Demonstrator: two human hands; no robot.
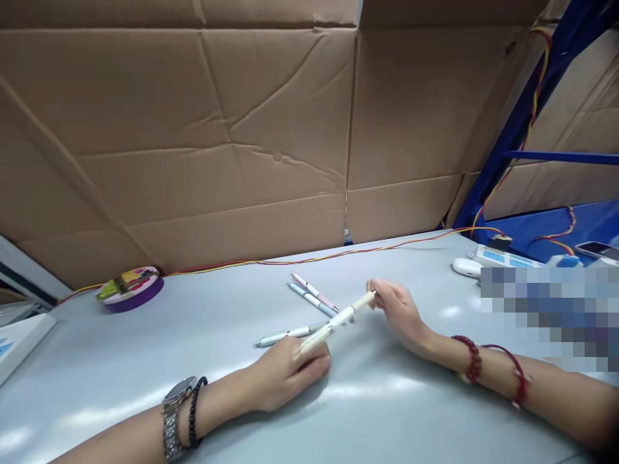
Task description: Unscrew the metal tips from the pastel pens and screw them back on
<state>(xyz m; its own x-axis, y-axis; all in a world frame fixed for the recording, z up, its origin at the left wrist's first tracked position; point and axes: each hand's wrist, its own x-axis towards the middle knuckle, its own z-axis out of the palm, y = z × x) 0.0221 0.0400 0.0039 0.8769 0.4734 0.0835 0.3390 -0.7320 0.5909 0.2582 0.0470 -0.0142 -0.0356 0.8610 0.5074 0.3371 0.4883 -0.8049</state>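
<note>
Head view, centred on the table (232,425), shows the right hand (397,314) pinching the far tip of a slim cream-and-white pen (345,314) between closed fingertips. The pen slants above the middle of the table, its clip end across the curled left hand (285,375); whether those fingers grip it, I cannot tell. To handle it well, keep the pinch light, steady the clip end and pull or twist along the barrel, without bending it.

Beyond the hands, towards the far edge, lie a pale-green-and-white pen (280,337), a light-blue-and-white pen (312,299) and a pink-and-white pen (309,286). A round purple-sided tape roll (135,299) sits near the far left corner.

The cream pen's clip end is blurred, and its right tip is partly covered by fingers. Mosaic blocks hide part of the right edge; a white box (24,341) at the left edge is cut off.
</note>
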